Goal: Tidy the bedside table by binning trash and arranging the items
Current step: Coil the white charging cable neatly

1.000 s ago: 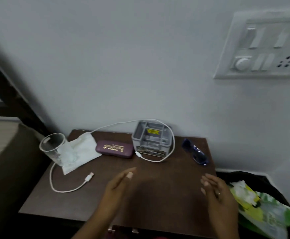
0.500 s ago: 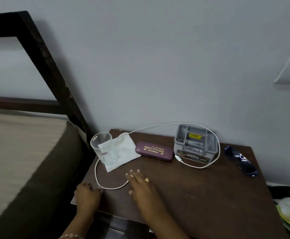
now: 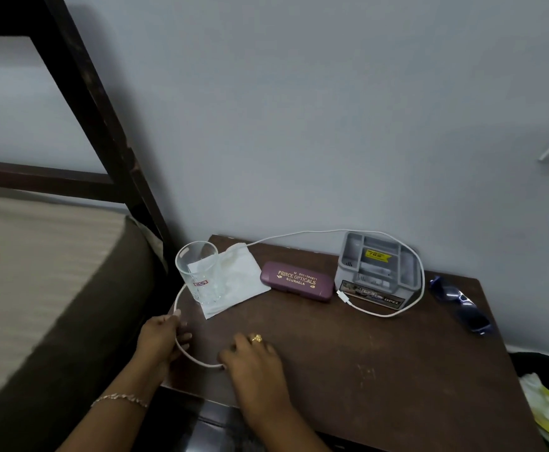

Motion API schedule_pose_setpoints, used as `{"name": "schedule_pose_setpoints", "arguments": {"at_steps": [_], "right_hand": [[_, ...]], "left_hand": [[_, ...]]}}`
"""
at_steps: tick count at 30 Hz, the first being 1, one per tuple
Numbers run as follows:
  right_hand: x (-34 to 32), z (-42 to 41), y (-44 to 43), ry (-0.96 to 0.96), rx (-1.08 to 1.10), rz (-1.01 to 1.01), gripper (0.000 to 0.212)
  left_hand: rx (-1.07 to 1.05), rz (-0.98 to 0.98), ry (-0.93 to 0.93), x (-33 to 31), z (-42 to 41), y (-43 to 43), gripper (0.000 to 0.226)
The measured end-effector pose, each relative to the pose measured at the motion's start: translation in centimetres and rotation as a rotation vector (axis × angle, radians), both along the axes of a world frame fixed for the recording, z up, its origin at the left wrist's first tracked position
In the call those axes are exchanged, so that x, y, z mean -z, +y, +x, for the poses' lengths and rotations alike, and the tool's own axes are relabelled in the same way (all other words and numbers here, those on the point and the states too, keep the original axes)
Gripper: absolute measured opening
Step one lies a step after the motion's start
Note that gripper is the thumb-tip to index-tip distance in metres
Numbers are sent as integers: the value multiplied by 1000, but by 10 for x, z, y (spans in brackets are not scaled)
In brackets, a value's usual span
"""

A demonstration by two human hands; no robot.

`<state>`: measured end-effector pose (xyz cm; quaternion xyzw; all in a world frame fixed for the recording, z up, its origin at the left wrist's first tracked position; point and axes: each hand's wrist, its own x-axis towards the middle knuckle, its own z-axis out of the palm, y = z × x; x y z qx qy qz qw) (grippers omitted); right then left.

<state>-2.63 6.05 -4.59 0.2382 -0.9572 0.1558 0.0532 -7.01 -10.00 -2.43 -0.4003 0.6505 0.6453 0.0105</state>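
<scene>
Dark brown wood: the bedside table (image 3: 380, 370) stands against the wall.

Hands:
- Your left hand (image 3: 164, 337) is at the front-left corner, fingers curled round the white cable (image 3: 299, 235).
- Your right hand (image 3: 253, 360) is just beside it on the front edge, knuckles up. Its fingers are curled down on the near end of the same cable, and the plug there is hidden under them.
- A short arc of cable spans the gap between your two hands.

Cable run: from your left hand it rises along the left edge and passes the glass (image 3: 200, 275). It then crosses the back edge, loops round the grey organiser (image 3: 376, 272), and ends in a free connector lying on the table in front of the organiser.

Items along the back, left to right:
- The glass stands upright at the back-left corner, on a white paper sachet (image 3: 244, 282).
- The maroon spectacle case (image 3: 297, 282) lies flat between the sachet and the organiser.
- The organiser is upright, with its compartments open upward.
- The blue sunglasses (image 3: 462, 308) lie near the right edge, apart from the organiser.

Off the table, a black-lined bin (image 3: 547, 363) sits below the right edge. The pale and yellow contents are too blurred to identify.
</scene>
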Motion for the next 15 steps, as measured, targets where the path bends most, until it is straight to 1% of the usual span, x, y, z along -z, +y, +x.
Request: {"name": "schedule_pose_setpoints", "arguments": {"at_steps": [2, 3, 6, 8, 11, 15], "right_hand": [[-3, 0, -6, -31, 5, -19, 16], [-5, 1, -9, -31, 9, -48, 22], [-20, 6, -13, -53, -6, -123, 51], [-28, 9, -13, -35, -3, -151, 62], [-41, 15, -5, -52, 59, -257, 64], [-49, 27, 22, -108, 160, -420, 49]], "left_hand": [[-13, 30, 69, -13, -3, -3, 12], [-6, 43, 99, -22, -4, -4, 10], [41, 47, 172, -44, -9, -13, 16], [43, 20, 231, -61, -13, -16, 17], [30, -15, 350, -91, -22, -18, 20], [68, -23, 496, -133, -26, -7, 21]]}}
